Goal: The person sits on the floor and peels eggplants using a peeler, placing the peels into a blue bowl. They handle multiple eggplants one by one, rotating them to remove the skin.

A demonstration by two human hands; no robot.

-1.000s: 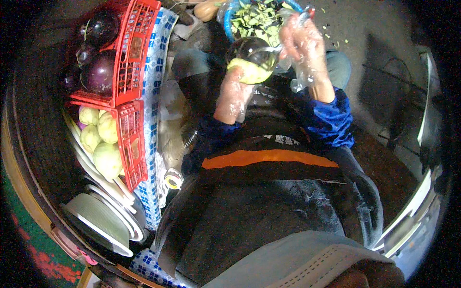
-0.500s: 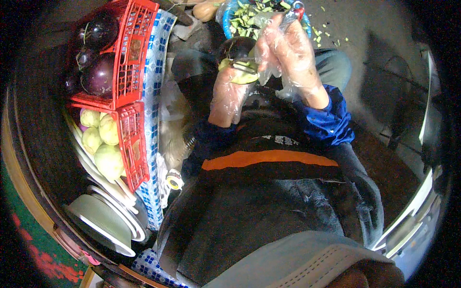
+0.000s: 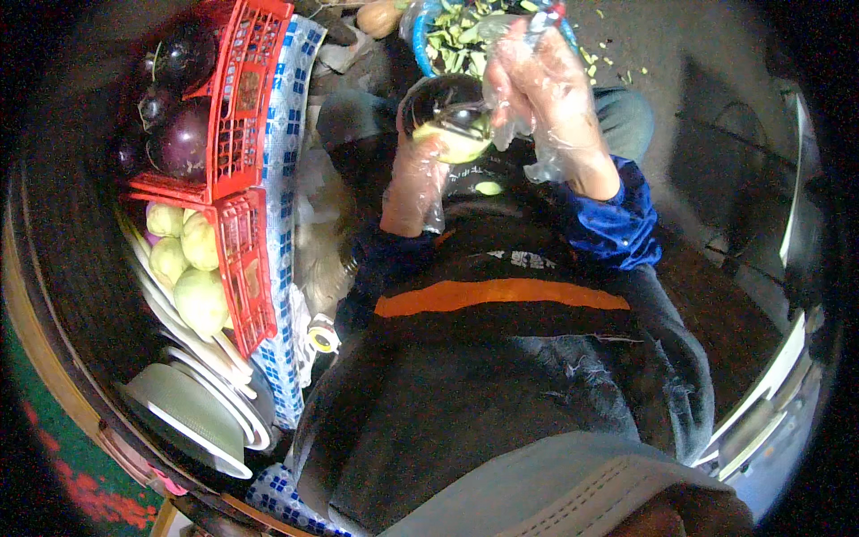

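Left hand [image 3: 417,179] grips the eggplant [image 3: 434,100] by its near, peeled end; right hand [image 3: 546,85], right of it, squeezes a peeler [image 3: 557,12].

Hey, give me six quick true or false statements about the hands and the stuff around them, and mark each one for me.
1. The left hand holds a dark eggplant with a pale, peeled part. True.
2. The right hand has nothing over its skin. False: clear plastic covers it.
3. Whole eggplants lie in a red crate. True.
4. The tub of cut peelings is yellow. False: it is blue.
5. Pale round vegetables lie to the person's left. True.
6. The right sleeve is orange. False: it is blue.
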